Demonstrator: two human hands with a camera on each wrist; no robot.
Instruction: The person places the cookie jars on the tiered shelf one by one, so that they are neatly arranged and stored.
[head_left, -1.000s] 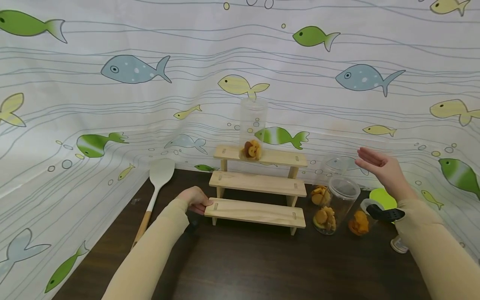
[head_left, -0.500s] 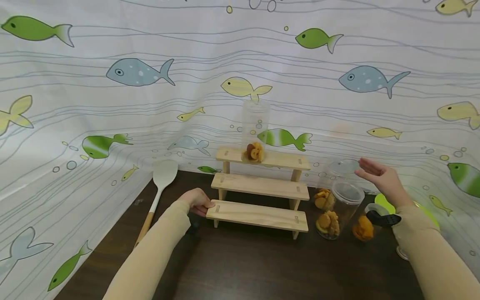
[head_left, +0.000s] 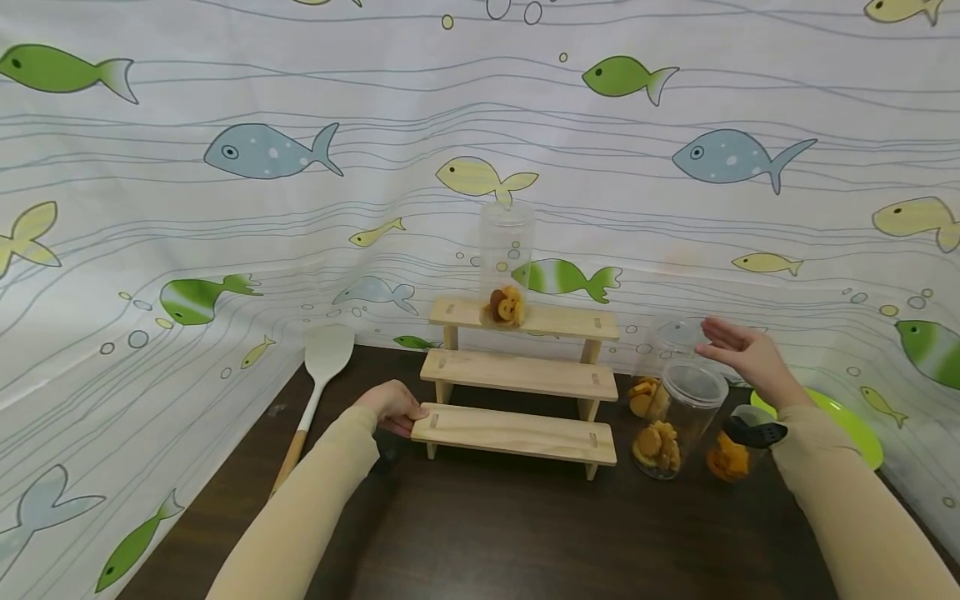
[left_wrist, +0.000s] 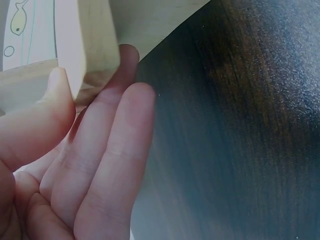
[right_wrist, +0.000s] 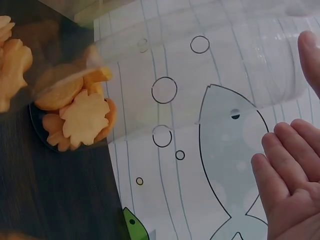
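In the head view, a wooden three-step display stand (head_left: 513, 432) stands on the dark table. My left hand (head_left: 392, 407) pinches the left end of its lowest step. The left wrist view shows the thumb on one face of the board (left_wrist: 92, 37) and fingers on the other. My right hand (head_left: 750, 358) is raised beside the lid of the rear clear jar (head_left: 643, 396), fingers extended, holding nothing. In the right wrist view, cookies (right_wrist: 82, 120) lie in the bottom of that jar. Another clear jar of cookies (head_left: 507, 258) stands on the top step.
A taller-looking front jar (head_left: 686, 417) and a small container with orange pieces (head_left: 727, 457) stand right of the stand. Behind my right wrist lies a lime-green plate (head_left: 847, 421). A white spatula with a wooden handle (head_left: 322, 367) lies at left. A fish-print sheet (head_left: 360, 75) hangs behind.
My right hand has shifted left and slightly down, closer to the rear jar's lid, uncovering more of the green plate. My left hand keeps its hold on the lowest step.
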